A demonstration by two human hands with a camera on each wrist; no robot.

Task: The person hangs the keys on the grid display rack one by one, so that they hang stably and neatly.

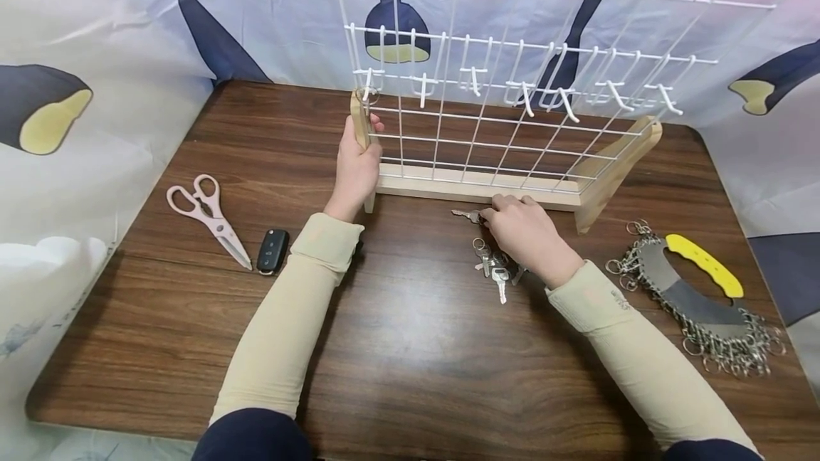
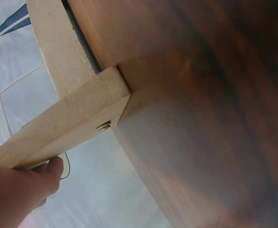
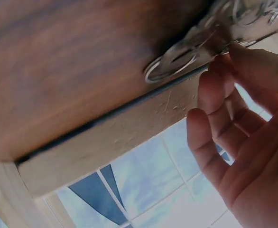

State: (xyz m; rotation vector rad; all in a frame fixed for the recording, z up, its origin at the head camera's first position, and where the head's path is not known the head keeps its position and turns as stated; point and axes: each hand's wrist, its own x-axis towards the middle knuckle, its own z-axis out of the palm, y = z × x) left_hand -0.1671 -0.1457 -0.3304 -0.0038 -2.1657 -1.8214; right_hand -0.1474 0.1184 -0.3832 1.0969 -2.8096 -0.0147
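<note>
My L hand (image 1: 356, 168) grips wooden L end of rack (image 1: 474, 187), R hand (image 1: 522, 233) palm-down w/ fingertips pinching silvery metal key (image 1: 472, 217) at its front.

wire rack (image 1: 531, 44) cut off at top, keys (image 1: 500, 276) partly hidden by right hand (image 1: 528, 237)

Seven hooks (image 1: 475, 82), apparently four-plus keys (image 1: 502, 284), one rack (image 1: 435, 187), one fob (image 1: 272, 252), one scissors (image 1: 218, 225)

head: above, fwd+dn | wrists: close, tilted (both share rack base (image 1: 435, 189))
</note>
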